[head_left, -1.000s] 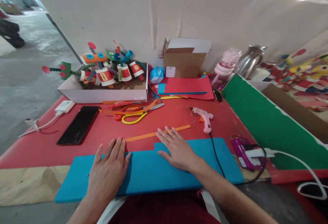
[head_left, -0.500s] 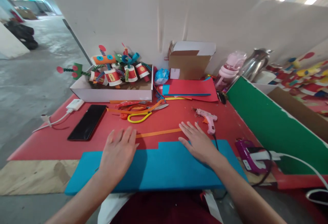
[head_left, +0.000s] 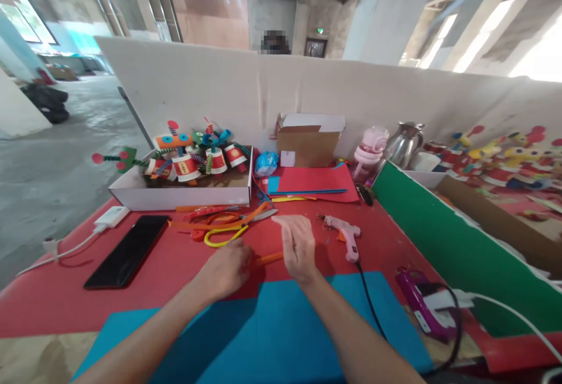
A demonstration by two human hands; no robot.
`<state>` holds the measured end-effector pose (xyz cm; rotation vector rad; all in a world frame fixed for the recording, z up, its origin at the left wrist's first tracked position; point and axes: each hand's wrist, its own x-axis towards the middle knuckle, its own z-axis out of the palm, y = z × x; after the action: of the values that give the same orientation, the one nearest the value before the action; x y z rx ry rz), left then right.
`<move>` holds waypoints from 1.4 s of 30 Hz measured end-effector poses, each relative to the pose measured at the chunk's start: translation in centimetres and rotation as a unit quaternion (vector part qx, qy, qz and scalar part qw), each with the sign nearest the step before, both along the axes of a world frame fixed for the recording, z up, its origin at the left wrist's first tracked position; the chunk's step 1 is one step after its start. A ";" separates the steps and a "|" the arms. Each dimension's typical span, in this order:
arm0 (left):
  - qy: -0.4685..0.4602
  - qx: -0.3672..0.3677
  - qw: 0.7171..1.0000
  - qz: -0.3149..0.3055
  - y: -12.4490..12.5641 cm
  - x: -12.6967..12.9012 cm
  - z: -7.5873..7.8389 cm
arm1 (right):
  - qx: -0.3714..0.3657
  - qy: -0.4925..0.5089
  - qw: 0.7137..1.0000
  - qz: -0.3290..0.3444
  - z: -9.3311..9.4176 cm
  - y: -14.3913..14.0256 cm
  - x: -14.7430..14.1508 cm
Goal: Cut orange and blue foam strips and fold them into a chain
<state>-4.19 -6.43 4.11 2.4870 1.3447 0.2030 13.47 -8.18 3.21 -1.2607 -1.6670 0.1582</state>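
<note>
Left hand [head_left: 230,267] and right hand [head_left: 299,246] have drawn closer together just beyond the blue board [head_left: 281,337], left curled, right cupped, any grip unclear. The orange strip [head_left: 269,258] shows between them over the red table [head_left: 184,258], scissors [head_left: 213,244] behind.

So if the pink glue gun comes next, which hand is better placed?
Probably the right hand: it is nearer the pink glue gun, with the left hand farther off, by the orange strip.

I count two bare hands [head_left: 230,268], one pink plastic glue gun [head_left: 348,236], one flat black smartphone [head_left: 127,253], one silver metal jug [head_left: 401,145].
</note>
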 end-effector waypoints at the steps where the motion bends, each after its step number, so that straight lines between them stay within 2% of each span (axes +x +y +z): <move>1: -0.039 -0.045 0.998 0.017 0.9 0.1 0.3 | 0.013 0.017 1.000 -0.019 0.1 -0.2 0.3; 3: -0.143 -0.149 0.977 0.060 2.6 0.7 1.0 | 0.013 0.065 0.997 -0.033 -0.1 -0.3 0.5; 6: -0.335 -0.290 0.892 0.092 4.2 2.2 1.2 | -0.077 0.153 0.985 0.018 -1.1 0.4 -0.3; 8: -0.430 -0.330 0.835 0.100 4.1 3.2 0.5 | -0.148 0.236 0.960 0.031 -2.0 1.2 -0.8; 10: -0.469 -0.345 0.806 0.108 3.6 3.8 -0.4 | -0.210 0.334 0.919 0.012 -2.8 2.0 -0.9; 13: -0.475 -0.349 0.800 0.112 2.7 4.1 -1.3 | -0.274 0.439 0.855 0.028 -3.2 2.9 -0.3; 15: -0.475 -0.356 0.798 0.109 2.5 4.1 -1.4 | -0.278 0.467 0.838 0.048 -3.1 3.2 0.1; 18: -0.464 -0.380 0.792 0.112 2.5 4.2 -1.4 | -0.263 0.476 0.838 0.052 -2.9 3.3 0.5; 24: -0.398 -0.433 0.803 0.098 2.1 4.4 -1.6 | -0.243 0.493 0.834 0.055 -2.5 3.5 0.7; 31: -0.339 -0.521 0.782 0.044 2.7 3.1 -1.7 | -0.156 0.549 0.820 -0.029 -1.4 4.6 4.2; 37: -0.310 -0.561 0.768 0.007 3.9 1.2 -1.5 | -0.079 0.566 0.816 -0.087 -1.0 4.8 6.9; 40: -0.321 -0.566 0.759 0.014 4.4 0.8 -1.5 | -0.041 0.576 0.808 -0.115 -0.9 4.8 7.4; 42: -0.363 -0.544 0.755 0.035 4.4 0.9 -1.5 | -0.037 0.590 0.799 -0.106 -0.7 4.6 6.9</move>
<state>-3.33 -2.01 2.61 1.1552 0.8009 0.2589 20.37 -3.56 2.46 -1.0103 -0.4267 0.7145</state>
